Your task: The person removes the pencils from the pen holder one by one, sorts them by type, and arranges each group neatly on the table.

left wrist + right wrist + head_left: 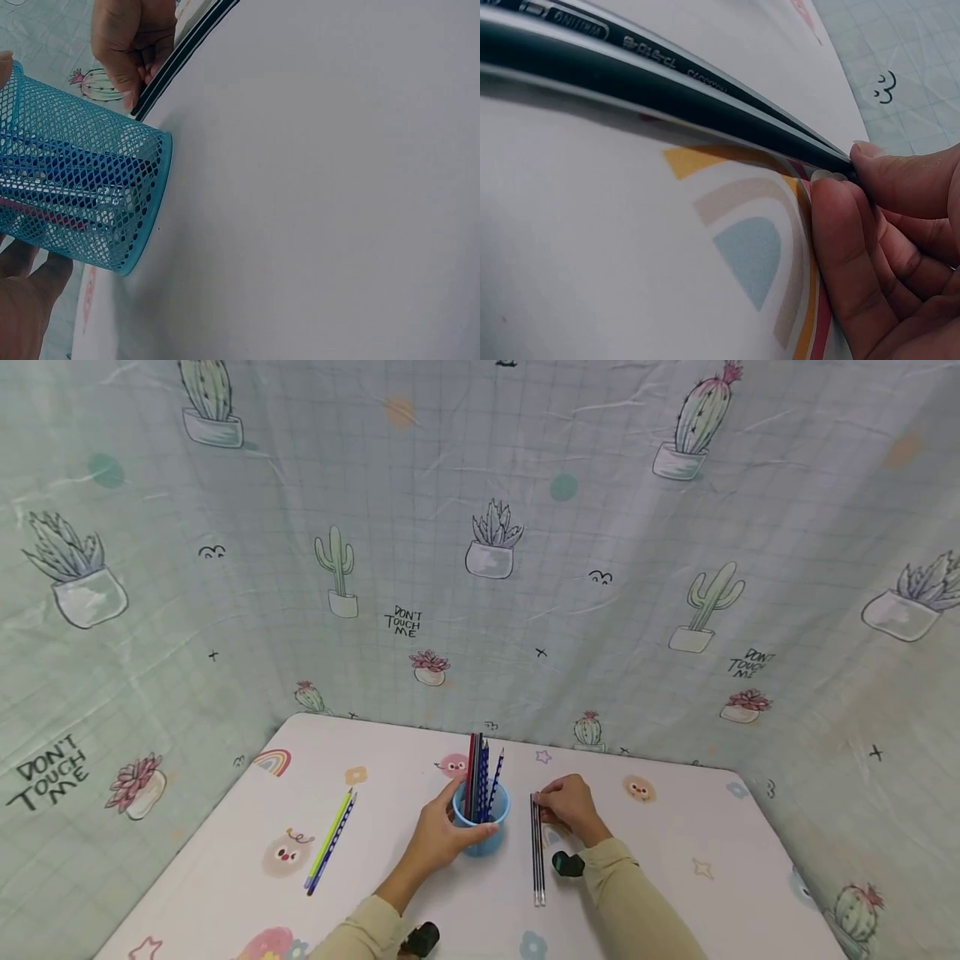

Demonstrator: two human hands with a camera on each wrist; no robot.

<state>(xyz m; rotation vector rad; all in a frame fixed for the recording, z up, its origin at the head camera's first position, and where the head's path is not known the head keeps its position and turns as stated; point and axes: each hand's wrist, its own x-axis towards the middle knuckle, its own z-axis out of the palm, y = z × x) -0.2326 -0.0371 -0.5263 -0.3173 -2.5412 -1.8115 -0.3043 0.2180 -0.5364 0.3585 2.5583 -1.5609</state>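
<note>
A light blue mesh pencil cup [478, 847] stands upright near the table's middle, holding several blue, dark and red pencils [480, 781]. My left hand [441, 837] grips its side, thumb at the front and fingers around the back. In the left wrist view the mesh cup [90, 180] shows the pencils through its wall. To the right, dark striped pencils [537, 860] lie side by side on the table, silvery ends nearest me. My right hand [572, 803] pinches their far tips between thumb and fingers; the right wrist view shows this hand [900, 247] at the dark pencils [667, 82].
On the left part of the table [397, 760] lie a yellow-green pencil [330, 835] and a blue dotted pencil [332, 847], side by side. A cactus-print curtain [450, 468] encloses the table at the back and both sides.
</note>
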